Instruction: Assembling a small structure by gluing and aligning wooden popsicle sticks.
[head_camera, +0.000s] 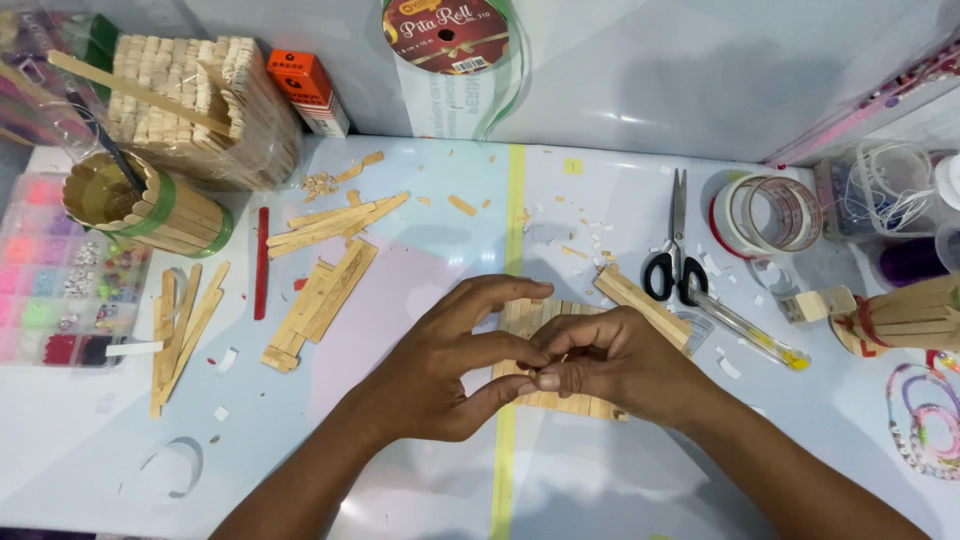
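I see black-handled steel scissors (672, 262) lying blades-up on the pale table (420, 190). Just right of the scissors sit clear tape rolls (768, 214); a yellow-tipped clear pen (745, 329) lies below them. Well left of the scissors lie loose wooden craft sticks (322, 292), a red stick (261, 262) and a green-banded stick cup (145, 205).

Both forearms are angled inward from below. The left hand (440, 365) and right hand (610, 365) are brought together at the fingertips, fingers curled in a pinch.
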